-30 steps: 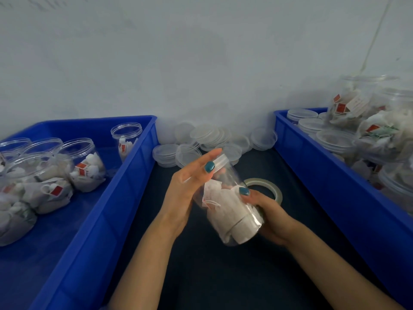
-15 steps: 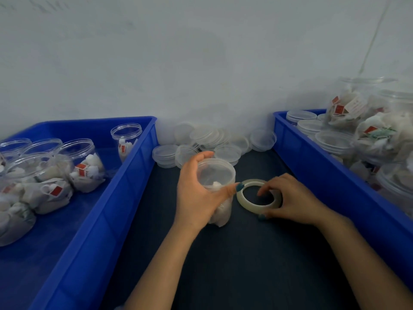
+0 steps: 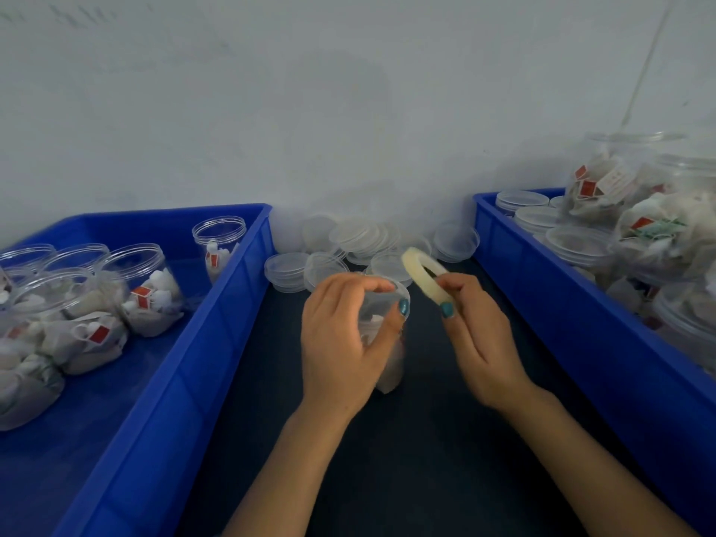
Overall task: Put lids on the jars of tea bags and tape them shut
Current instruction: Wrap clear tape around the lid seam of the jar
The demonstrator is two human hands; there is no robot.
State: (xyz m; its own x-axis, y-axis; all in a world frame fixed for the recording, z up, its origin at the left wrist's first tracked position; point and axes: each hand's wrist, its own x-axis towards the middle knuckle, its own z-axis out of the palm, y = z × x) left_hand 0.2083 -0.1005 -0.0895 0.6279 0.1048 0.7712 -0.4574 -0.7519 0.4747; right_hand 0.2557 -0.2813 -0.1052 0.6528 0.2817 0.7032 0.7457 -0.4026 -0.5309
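Both grips are busy: my left grip (image 3: 341, 343) curls round the lidded jar (image 3: 389, 375) standing on the worktop (image 3: 426, 459) between the blue bins (image 3: 174, 381), my right grip (image 3: 476, 343) pinches the tape roll (image 3: 422, 273) just beside it, so I'd steady the jar and find the tape's end first.

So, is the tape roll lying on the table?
No, the right hand pinches the tape roll in the air, beside the jar.

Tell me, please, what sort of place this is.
Probably a packing station: blue bins of tea-bag jars, loose lids heaped by the wall, a tape roll in the right hand.
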